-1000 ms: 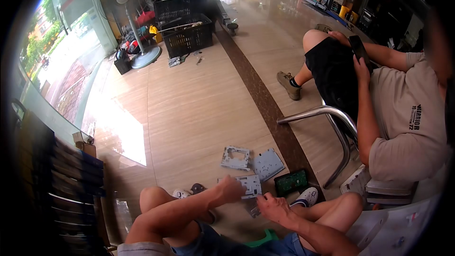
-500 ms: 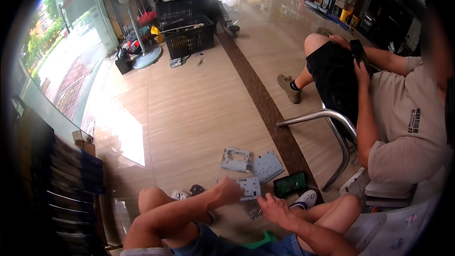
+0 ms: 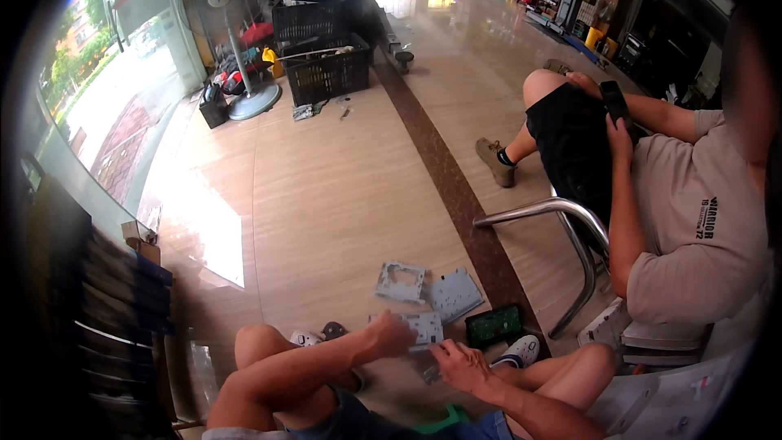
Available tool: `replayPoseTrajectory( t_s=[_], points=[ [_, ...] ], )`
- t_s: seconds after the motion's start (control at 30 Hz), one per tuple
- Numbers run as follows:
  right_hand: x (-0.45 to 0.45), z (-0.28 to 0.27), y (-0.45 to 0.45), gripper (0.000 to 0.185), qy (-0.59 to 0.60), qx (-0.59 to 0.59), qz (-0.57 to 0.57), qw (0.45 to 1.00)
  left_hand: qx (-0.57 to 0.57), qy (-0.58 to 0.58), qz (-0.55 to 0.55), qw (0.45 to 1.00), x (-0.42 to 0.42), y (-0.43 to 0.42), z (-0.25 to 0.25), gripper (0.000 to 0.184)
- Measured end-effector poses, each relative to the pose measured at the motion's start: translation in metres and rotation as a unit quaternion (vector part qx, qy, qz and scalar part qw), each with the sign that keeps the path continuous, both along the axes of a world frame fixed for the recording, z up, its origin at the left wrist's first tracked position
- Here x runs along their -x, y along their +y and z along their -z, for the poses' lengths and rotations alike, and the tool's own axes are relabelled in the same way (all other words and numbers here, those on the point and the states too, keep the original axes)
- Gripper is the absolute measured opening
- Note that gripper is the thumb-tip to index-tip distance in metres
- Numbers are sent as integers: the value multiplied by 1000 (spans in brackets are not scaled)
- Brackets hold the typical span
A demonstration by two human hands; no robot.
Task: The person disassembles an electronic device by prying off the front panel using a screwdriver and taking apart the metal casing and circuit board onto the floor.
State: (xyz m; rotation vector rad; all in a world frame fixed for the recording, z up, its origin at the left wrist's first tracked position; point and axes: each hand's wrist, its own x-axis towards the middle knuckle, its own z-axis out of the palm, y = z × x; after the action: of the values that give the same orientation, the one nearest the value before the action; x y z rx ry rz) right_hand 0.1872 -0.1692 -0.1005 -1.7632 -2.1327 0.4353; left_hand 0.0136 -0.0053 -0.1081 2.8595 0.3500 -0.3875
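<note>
A light grey metal plate with holes and slots [image 3: 427, 329] is held low between my knees, above the floor. Curled over its left part is my left hand [image 3: 389, 336], slightly blurred; whatever it grips is hidden. My right hand [image 3: 466, 368] pinches the plate's lower right corner. Below the fingers shows a small shiny piece [image 3: 431, 374], too unclear to name. Beyond the plate lie a grey metal frame with a large opening [image 3: 401, 282] and a flat grey panel [image 3: 455, 294]. A green circuit board in a black housing [image 3: 494, 325] lies beside my right shoe.
A seated person [image 3: 676, 212] on a metal-framed chair [image 3: 582, 216] is close on the right, holding a dark device [image 3: 617, 101]. Black crates [image 3: 328, 73] and a standing fan [image 3: 253, 101] stand ahead. Dark stacked boxes [image 3: 122, 301] line the left.
The view has shifted slightly. My right hand has moved a little closer to the plate's lower corner, while my left hand stays over its left part.
</note>
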Motion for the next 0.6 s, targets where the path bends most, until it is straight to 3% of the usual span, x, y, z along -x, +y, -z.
replayPoseTrajectory(
  t_s=[0.13,0.23,0.43,0.6],
  points=[
    [5,-10,2,25,-12,93,27,995,2,13,3,1000,1,2,-2,16],
    [5,-14,3,24,-10,99,27,995,5,15,1,1000,3,3,-2,16],
    [2,5,3,28,-19,-29,-7,999,7,11,-7,1000,4,2,-5,16],
    [4,-3,2,28,-34,41,5,999,7,12,-10,1000,4,1,-7,15]
  ],
)
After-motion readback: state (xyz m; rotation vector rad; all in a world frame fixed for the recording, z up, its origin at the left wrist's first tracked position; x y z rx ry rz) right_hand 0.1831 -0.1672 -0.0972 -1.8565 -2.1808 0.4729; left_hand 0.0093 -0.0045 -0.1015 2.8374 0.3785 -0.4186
